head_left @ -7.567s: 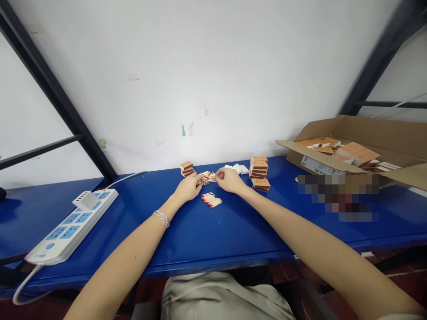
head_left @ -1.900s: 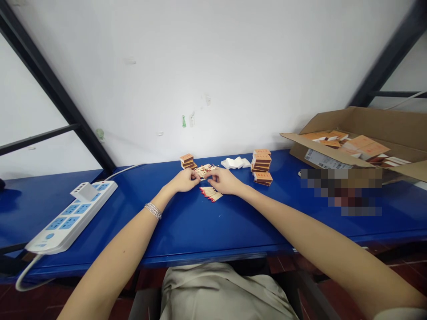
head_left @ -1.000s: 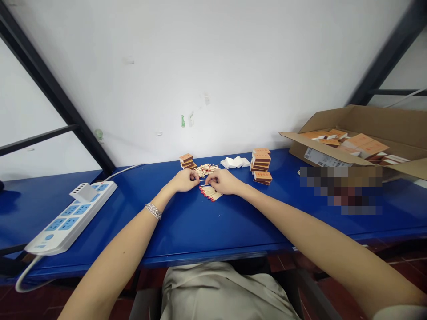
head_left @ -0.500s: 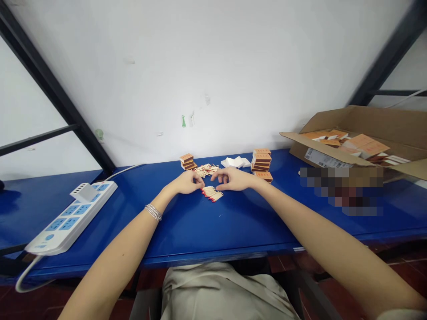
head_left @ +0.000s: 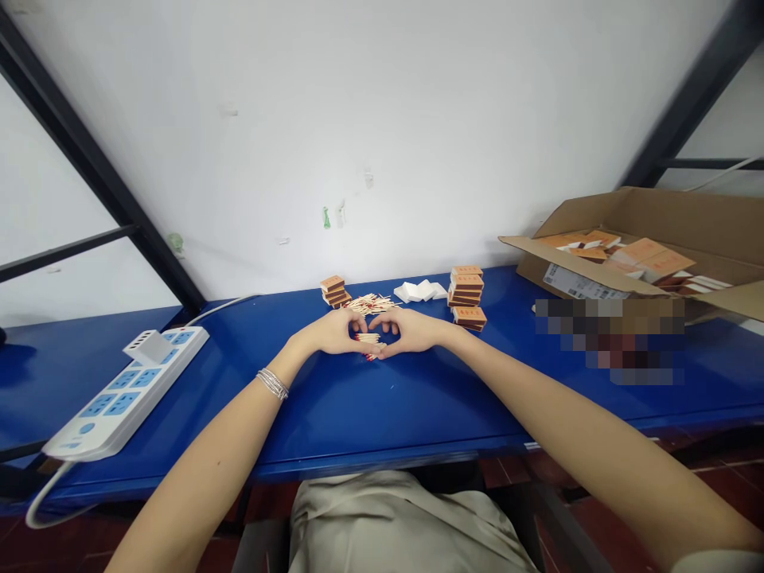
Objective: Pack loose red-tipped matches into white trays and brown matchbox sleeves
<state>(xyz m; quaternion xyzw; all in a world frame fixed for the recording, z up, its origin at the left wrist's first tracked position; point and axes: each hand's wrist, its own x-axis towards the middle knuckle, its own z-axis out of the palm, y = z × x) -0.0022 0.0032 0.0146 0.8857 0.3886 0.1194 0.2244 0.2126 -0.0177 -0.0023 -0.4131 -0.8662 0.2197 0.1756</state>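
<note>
A small group of red-tipped matches (head_left: 368, 338) lies on the blue tabletop (head_left: 358, 414), partly covered by my fingers. From its left, my left hand (head_left: 336, 332) curves around it, thumb lying over the matches and fingers apart from the thumb. My right hand (head_left: 411, 329) arches in from the opposite side, its thumb tip close to the left thumb and its fingers curled but open. Together the hands form a loose ring around the matches. Just behind them is a larger, messier match pile (head_left: 371, 303).
Matchboxes (head_left: 333, 290) are stacked at the back left, and a taller matchbox stack (head_left: 465, 288) stands to the right. White paper trays (head_left: 421, 291) lie between. A cardboard carton (head_left: 597, 274) holds more matchboxes. A white power strip (head_left: 128, 394) lies on the left.
My hands have come closer together, and both thumbs have moved in over the small group of matches. The matches are now more covered and look slightly shifted.
</note>
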